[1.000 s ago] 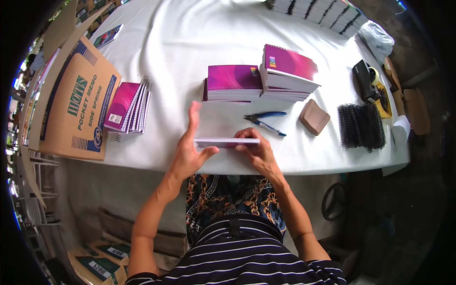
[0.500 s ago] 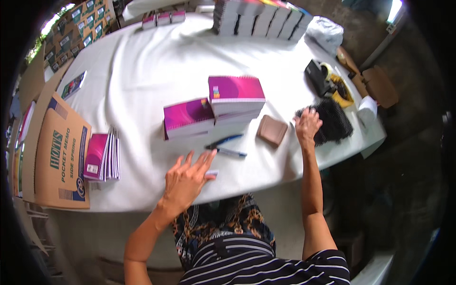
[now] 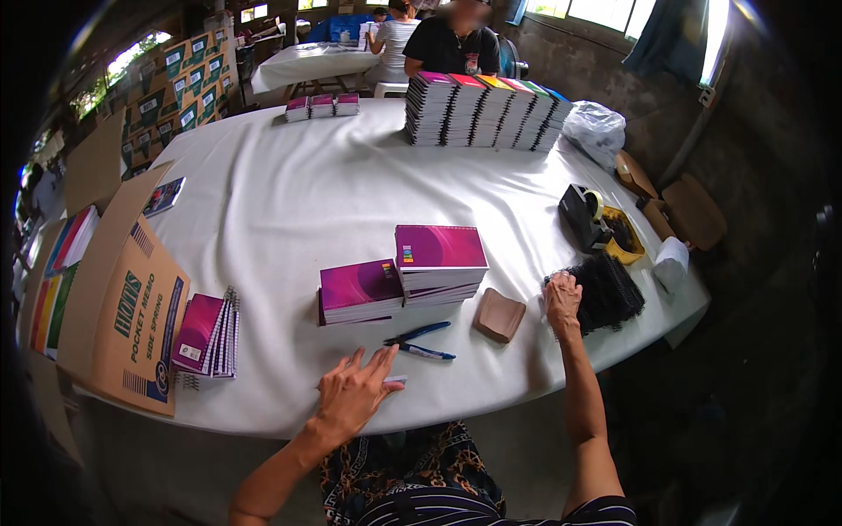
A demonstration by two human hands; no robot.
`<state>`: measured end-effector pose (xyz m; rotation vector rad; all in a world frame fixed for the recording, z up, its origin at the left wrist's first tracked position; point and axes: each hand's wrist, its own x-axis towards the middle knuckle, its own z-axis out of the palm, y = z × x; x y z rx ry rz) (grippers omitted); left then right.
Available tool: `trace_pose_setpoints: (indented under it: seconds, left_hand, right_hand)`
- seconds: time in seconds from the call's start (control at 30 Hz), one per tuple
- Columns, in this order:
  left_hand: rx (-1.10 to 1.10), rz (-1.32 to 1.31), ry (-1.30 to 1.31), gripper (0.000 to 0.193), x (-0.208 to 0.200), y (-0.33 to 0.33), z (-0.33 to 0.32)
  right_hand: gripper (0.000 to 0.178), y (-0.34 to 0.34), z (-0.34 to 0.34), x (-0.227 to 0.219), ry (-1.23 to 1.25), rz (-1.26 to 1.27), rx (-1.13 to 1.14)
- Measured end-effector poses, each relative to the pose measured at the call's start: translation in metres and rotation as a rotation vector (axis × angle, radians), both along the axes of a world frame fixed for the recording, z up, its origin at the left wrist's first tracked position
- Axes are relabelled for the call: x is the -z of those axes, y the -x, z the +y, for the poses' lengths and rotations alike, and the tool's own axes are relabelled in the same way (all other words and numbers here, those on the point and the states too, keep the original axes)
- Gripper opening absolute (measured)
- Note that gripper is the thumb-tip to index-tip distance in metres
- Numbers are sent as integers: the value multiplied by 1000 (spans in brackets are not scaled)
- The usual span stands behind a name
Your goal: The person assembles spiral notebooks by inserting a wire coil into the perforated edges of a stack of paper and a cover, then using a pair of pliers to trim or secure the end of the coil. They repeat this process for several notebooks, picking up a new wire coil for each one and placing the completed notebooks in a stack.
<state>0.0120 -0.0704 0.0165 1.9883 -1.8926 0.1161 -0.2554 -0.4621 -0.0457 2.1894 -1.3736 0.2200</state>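
Observation:
My left hand [image 3: 355, 396] lies palm down near the table's front edge, fingers stretched out. A sliver of a flat pale thing, perhaps a small pad [image 3: 396, 382], shows beside its thumb; the rest is hidden under the hand. Just beyond the fingertips rest blue-handled pliers [image 3: 421, 344]. On the right, my right hand [image 3: 563, 302] has its fingers curled onto the left edge of a pile of black spiral wires [image 3: 610, 294]. Two stacks of purple notebooks, one lower [image 3: 360, 289] and one taller [image 3: 440, 254], stand beyond the pliers. A brown block [image 3: 500, 316] sits between the hands.
A cardboard box [image 3: 132, 324] and upright purple notebooks [image 3: 206, 337] stand on the left. A tape dispenser [image 3: 583, 219] and a yellow tray [image 3: 627, 250] lie at right. Tall coloured notebook stacks [image 3: 482, 114] occupy the far side, where a person [image 3: 452, 44] is behind the table.
The view has tilted up, revealing people and another table beyond. My hands keep nearly the same places beside the pliers and on the black wires.

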Motion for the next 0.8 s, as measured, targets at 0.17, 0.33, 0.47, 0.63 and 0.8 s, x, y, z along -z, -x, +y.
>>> trace_pose_setpoints:
  seconds: [0.17,0.33,0.47,0.63,0.8]
  left_hand:
    - [-34,-9,-13,63,-2,0,2]
    - [-21,-24,-15,62,-2,6,-4]
    - [-38,-51,-20,62,3,2,-10]
    - [-46,-39,-74,58,6,-8,-1]
    - [-51,28,-147,56,-6,-2,-8]
  right_hand:
    - [18,2,-9,-4,-47,-57,-91]
    - [7,38,-24,-32,-89,-318,-48]
    - [11,-8,60,-100,-394,-602,-463]
    - [22,-86,210,-110,-1044,-683,-933]
    - [21,-95,215,-79,-1215,-802,-912]
